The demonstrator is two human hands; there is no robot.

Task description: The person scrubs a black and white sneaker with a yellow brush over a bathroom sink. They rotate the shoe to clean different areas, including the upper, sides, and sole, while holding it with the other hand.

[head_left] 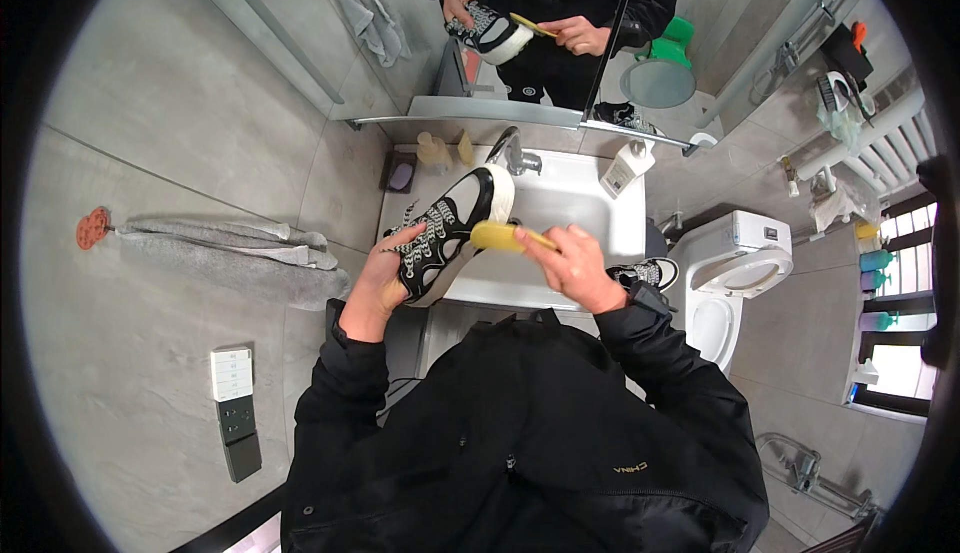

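Your camera sits on your head and looks steeply down, over your left hand (376,275) and your right hand (576,267); both are near to it, around the middle of the view; below them, your black jacket (520,413) fills the lower part; beyond them, the mirror (560,73) gives the same hands from the opposite side; the fisheye lens bends straight edges.

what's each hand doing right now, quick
Left hand: closed around the heel end of the black-and-white shoe.
Right hand: closed on the handle of the yellow brush, its head at the shoe's side.
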